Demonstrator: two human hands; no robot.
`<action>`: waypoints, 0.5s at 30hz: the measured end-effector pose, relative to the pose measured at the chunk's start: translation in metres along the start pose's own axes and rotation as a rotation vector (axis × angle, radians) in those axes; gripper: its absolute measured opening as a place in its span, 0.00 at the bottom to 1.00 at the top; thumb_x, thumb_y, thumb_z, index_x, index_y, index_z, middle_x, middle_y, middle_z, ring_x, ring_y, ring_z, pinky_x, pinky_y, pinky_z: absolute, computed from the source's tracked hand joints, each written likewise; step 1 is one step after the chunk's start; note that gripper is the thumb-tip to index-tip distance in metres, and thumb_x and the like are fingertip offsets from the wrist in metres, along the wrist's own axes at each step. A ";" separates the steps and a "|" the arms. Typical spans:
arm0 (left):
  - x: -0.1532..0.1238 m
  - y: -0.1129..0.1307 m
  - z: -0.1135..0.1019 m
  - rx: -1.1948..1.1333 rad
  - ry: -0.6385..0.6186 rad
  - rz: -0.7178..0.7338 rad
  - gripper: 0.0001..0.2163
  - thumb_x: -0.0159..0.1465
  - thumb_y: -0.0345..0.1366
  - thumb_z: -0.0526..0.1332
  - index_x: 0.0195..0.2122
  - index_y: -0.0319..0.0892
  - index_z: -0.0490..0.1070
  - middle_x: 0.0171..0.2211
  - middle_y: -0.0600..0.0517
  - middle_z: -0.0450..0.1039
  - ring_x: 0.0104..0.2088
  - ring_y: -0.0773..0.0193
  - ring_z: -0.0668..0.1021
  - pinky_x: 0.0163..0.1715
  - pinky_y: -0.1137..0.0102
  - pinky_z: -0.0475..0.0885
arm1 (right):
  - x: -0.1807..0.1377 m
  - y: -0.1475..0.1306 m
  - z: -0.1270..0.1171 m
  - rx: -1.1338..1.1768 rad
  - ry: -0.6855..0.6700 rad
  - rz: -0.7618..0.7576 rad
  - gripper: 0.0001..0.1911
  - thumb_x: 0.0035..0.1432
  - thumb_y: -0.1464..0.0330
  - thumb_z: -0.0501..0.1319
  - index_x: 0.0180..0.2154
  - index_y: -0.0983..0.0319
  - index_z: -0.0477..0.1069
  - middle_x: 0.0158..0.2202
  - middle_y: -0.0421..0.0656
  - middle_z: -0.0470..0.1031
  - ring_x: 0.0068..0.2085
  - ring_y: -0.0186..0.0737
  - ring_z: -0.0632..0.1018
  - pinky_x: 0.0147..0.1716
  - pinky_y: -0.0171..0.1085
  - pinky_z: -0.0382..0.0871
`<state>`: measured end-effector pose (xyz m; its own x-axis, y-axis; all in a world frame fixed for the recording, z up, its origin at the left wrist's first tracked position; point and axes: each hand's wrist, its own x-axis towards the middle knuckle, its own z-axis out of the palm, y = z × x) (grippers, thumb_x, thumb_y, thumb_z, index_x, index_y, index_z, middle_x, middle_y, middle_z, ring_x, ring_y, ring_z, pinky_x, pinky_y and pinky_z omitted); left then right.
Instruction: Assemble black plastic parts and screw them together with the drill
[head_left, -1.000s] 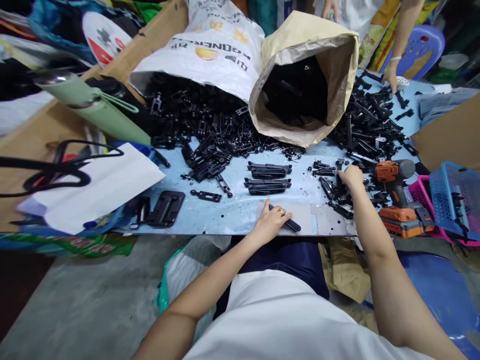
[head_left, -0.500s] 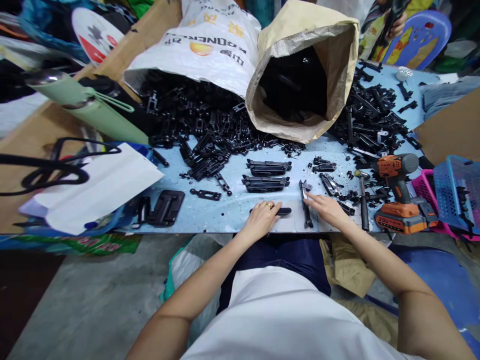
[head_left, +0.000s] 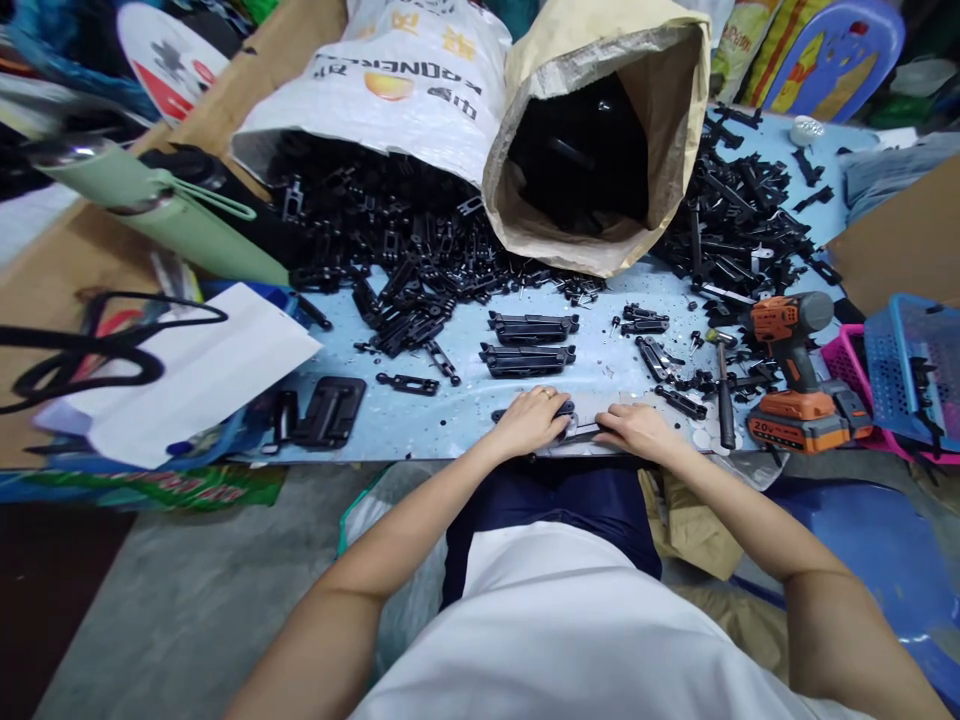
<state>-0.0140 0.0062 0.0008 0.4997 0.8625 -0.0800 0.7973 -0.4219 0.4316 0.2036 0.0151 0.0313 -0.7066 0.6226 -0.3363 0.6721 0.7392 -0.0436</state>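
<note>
My left hand lies closed over a slim black plastic part, whose rounded end shows beside the index finger. My right hand has its fingertips closed on the right end of another black part with a grey metal strip, which lies sideways between the hands near the table edge. My palms and fingers cover much of both parts. Just beyond the hands rest two folded black assemblies, parallel to each other.
Heaps of black parts spill from a white woven sack. A brown paper sack stands beside it. At right are a hammer, an orange cordless drill and a blue basket. A green bottle leans at left.
The part by my right hand was pointing away from me; now it lies sideways, nearer my left hand. My right hand has moved slightly left and closed on it. The view has shifted a little.
</note>
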 end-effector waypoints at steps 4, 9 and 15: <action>-0.003 0.004 0.000 0.019 0.032 0.037 0.26 0.53 0.56 0.60 0.43 0.40 0.65 0.40 0.45 0.70 0.41 0.52 0.73 0.41 0.61 0.67 | 0.004 -0.015 0.004 -0.055 0.098 0.068 0.20 0.64 0.56 0.46 0.43 0.61 0.69 0.35 0.47 0.73 0.34 0.39 0.73 0.30 0.36 0.53; -0.010 0.000 0.012 -0.001 0.161 0.088 0.19 0.57 0.51 0.58 0.39 0.41 0.66 0.35 0.46 0.71 0.36 0.56 0.75 0.35 0.66 0.69 | 0.000 -0.026 -0.005 -0.077 0.199 0.077 0.19 0.65 0.58 0.45 0.41 0.61 0.70 0.33 0.48 0.72 0.33 0.40 0.71 0.31 0.37 0.51; -0.015 -0.003 0.019 -0.049 0.180 0.117 0.20 0.58 0.54 0.56 0.38 0.41 0.67 0.32 0.48 0.72 0.35 0.58 0.76 0.34 0.67 0.70 | 0.003 -0.011 -0.008 -0.064 0.228 -0.019 0.19 0.65 0.58 0.45 0.40 0.61 0.70 0.32 0.47 0.72 0.34 0.39 0.70 0.32 0.37 0.52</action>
<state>-0.0177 -0.0110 -0.0165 0.5158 0.8463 0.1330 0.7180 -0.5117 0.4719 0.1923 0.0104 0.0386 -0.7553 0.6453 -0.1148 0.6483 0.7613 0.0139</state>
